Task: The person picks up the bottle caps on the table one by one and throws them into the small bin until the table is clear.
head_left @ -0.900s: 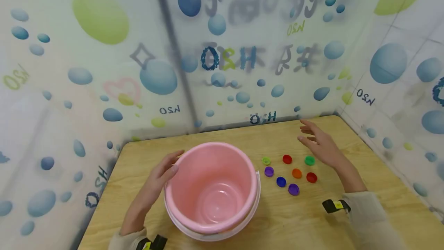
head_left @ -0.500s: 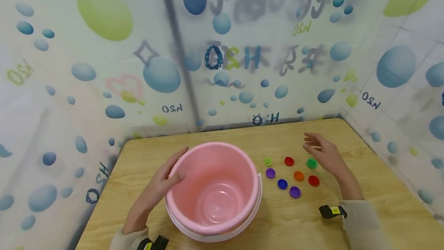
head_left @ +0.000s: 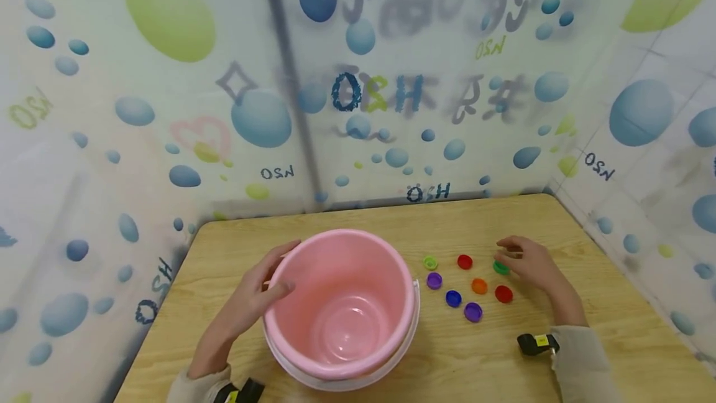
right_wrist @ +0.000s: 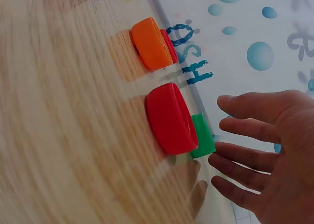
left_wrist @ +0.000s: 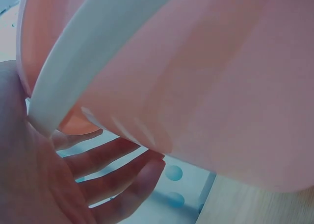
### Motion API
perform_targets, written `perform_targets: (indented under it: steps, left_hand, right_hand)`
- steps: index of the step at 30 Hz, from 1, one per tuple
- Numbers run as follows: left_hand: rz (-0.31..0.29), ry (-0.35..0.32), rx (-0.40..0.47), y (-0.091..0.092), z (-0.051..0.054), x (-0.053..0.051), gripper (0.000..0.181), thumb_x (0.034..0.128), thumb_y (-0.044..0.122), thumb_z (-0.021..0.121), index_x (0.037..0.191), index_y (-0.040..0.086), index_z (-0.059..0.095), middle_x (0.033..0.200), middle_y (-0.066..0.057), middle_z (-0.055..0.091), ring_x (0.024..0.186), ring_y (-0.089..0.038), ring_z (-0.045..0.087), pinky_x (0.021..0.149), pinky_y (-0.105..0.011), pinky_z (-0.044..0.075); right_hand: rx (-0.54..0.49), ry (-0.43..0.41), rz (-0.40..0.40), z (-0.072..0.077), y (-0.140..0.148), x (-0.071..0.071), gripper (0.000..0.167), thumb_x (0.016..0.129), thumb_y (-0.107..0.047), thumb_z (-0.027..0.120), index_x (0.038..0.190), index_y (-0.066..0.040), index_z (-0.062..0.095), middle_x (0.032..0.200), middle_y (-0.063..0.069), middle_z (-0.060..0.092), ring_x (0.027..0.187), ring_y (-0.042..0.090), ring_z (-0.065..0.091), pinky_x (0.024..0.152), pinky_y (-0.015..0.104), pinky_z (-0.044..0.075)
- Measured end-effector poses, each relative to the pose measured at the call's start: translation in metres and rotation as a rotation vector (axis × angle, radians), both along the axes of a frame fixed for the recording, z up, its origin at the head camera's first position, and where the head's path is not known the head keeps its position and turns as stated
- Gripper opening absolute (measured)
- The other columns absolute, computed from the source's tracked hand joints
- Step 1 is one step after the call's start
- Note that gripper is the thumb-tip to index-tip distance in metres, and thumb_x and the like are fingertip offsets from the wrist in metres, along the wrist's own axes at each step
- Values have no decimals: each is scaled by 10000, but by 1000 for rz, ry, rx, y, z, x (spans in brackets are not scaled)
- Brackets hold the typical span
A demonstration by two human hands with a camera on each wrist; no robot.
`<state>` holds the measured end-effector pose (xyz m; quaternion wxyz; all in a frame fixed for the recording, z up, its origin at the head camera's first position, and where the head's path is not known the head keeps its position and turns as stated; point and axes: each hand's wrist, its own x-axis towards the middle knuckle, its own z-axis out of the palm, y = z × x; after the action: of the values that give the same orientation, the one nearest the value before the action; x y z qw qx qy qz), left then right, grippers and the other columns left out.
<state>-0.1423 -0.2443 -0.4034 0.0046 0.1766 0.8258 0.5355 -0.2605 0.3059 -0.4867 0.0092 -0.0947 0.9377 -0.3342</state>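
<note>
A pink plastic bucket (head_left: pixel 347 272) with a white handle (left_wrist: pixel 91 55) stands on the wooden table. My left hand (head_left: pixel 252 294) holds its left side, thumb over the rim and fingers along the outer wall. Over the far right of a group of bottle caps hovers my right hand (head_left: pixel 536 265), fingers loosely bent with nothing in them. Just below those fingers lies a green cap (head_left: pixel 501 268), partly covered by the hand. In the right wrist view, a red cap (right_wrist: pixel 169 118) and an orange cap (right_wrist: pixel 153 45) lie close by.
Between the bucket and my right hand lie more caps, among them a purple cap (head_left: pixel 473 312), a blue cap (head_left: pixel 454 298) and a lime green cap (head_left: pixel 430 263). A patterned curtain-like wall (head_left: pixel 358 154) borders the table (head_left: pixel 604 341) at the back and sides.
My right hand has come down and nearer, from behind the caps to just above the green one. The left thumb has moved over the bucket's rim.
</note>
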Motion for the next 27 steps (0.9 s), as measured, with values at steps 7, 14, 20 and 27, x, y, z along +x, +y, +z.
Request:
perform_targets:
  steps: [7,14,20,27]
  left_hand:
    - [-10,-12,-17,1,2,-1,617,1007,158,599,1584,137,381,1344,-268,618,1021,-317,733,704,-359,640]
    - [11,-35,-23,-3,2,3,606,1018,199,602,1585,185,389,1373,-263,611,996,-305,744,695,-372,640]
    - [19,-34,-41,-4,3,4,598,1021,212,607,1581,220,398,1366,-253,622,998,-231,743,703,-352,638]
    - [31,-28,-51,-2,4,4,577,1028,215,595,1574,212,409,1398,-233,602,1058,-300,727,750,-321,631]
  right_hand:
    - [33,-21,-2,-2,8,1,545,975,-374,702,1318,44,634,1300,310,652,1168,492,642,934,565,569]
    - [36,-36,11,-2,11,1,552,945,-359,736,1310,44,639,1271,283,674,1126,442,655,903,537,575]
    - [21,-67,26,-3,12,-1,546,938,-358,748,1313,25,647,1283,256,677,1109,406,664,871,484,585]
    - [11,-75,66,-3,14,-4,532,925,-323,767,1313,22,649,1266,237,691,1092,368,680,857,395,575]
